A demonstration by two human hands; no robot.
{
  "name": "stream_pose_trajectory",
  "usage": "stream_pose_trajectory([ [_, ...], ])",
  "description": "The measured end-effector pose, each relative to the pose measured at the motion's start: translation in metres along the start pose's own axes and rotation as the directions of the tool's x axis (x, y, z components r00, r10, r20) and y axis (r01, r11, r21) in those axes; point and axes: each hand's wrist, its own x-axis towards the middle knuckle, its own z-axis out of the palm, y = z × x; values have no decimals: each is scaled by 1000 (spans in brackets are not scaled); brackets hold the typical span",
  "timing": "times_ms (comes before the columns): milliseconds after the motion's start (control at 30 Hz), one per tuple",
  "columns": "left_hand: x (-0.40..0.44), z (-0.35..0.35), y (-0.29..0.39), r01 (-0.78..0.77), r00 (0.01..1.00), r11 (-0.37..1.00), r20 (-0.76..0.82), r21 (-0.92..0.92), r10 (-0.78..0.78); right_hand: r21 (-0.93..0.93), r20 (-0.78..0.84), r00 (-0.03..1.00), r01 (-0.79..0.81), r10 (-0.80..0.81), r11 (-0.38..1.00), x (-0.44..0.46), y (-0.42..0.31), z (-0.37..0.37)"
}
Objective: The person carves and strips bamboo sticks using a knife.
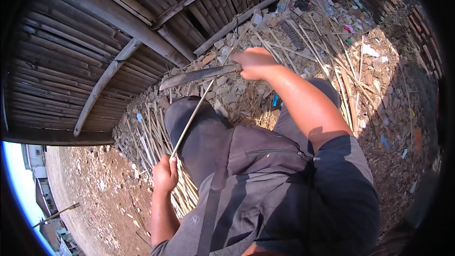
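My right hand (256,63) is closed around the handle of a machete (196,76), whose long, worn blade points left. A thin bamboo strip (192,116) runs slantwise across my left knee, with its lower end pinched in my left hand (165,174). The blade crosses the strip near its upper part; whether the edge touches it I cannot tell. Beside my left leg lies a bundle of similar bamboo strips (186,194), partly hidden by the leg and arm.
A bamboo-slat wall (61,71) with poles rises at the left and top. Rubble (222,90) covers the ground, with scattered bamboo pieces (348,90) to the right and litter (327,7) farther off. A brick wall (417,23) stands at the upper right. A bag (268,154) rests on my lap.
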Motion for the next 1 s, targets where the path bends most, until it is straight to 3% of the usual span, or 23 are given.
stream_pose_trajectory([
  [67, -3, 3, 15, -63, 993, 998, -103, 29, 65, 264, -51, 983, -158, 178, 951, 11, 37, -1],
  [167, 4, -1, 16, -59, 996, 997, -59, 53, 63, 5, -56, 979, -197, 197, 980, 2, 39, -6],
  [267, 6, -6, 21, -26, 1000, 1000, -2, 2, 26, 12, -52, 989, -135, 136, 991, -11, 25, -15],
  [300, 7, -5, 21, -25, 1000, 1000, 15, 3, 24, -2, -183, 982, -56, 55, 998, -17, 20, -4],
  [400, 6, 6, 17, -37, 999, 999, -36, -1, 36, -67, 38, 998, 54, -51, 996, -23, 0, -25],
  [433, 5, 11, 10, -52, 997, 998, -51, -18, 51, -88, -78, 996, 38, -44, 995, -21, 13, -21],
  [500, -1, 15, 4, -54, 997, 998, -62, 14, 55, 311, -79, 971, -193, 228, 930, 4, 65, -18],
  [533, 2, 16, 2, -63, 994, 998, -82, 28, 65, 311, -230, 930, -209, 286, 927, 17, 92, -9],
  [567, 1, 16, -2, -64, 994, 998, -92, 23, 66, 351, -454, 804, -234, 384, 907, 26, 116, 6],
  [600, -2, 17, -6, -40, 994, 999, -98, -7, 40, 277, -222, 874, -369, 433, 887, 30, 127, -10],
  [667, -5, 22, -15, -6, 995, 998, -97, -65, 0, 371, -272, 855, -330, 442, 868, 15, 121, -10],
  [733, -5, 20, -15, -18, 995, 997, -97, -72, 11, 265, -268, 876, -333, 401, 905, 4, 92, -22],
  [867, -4, 11, -13, 8, 998, 997, -57, -71, -13, 384, -400, 835, -222, 378, 896, -6, 45, -33],
  [967, -2, 2, -5, -1, 999, 998, -46, -66, -2, 357, -359, 874, -195, 327, 913, -14, 20, -41],
  [1000, -1, -1, 1, 8, 999, 998, -39, -63, -11, 288, -341, 915, -116, 215, 951, -17, 11, -41],
])
